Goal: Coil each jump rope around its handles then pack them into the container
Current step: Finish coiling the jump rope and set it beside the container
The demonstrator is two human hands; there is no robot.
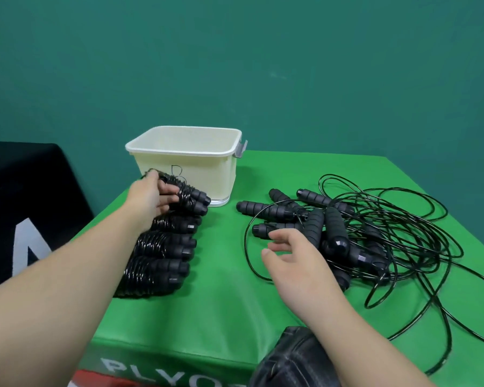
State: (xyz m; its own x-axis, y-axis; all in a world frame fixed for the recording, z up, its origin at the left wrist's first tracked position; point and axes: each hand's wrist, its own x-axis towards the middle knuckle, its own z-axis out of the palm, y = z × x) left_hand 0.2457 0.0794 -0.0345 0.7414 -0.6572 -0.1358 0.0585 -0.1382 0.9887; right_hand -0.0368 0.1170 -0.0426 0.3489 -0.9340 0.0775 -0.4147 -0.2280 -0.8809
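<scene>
Black coiled rope (189, 197) I'm gripping with my left hand (151, 195) by the container (185, 152), three more wound along the table's left edge, right hand (288, 255) hovering loose-fingered over the tangled pile (375, 224).

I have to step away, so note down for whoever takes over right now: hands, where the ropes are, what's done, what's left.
Left hand grips a coiled rope in front of the container.
Right hand is open, holding nothing, beside the tangled pile.
Done: three more coiled ropes lie in a row on the green table.
Left: uncoiled ropes in the pile. Whether anything is in the container can't be seen.
</scene>
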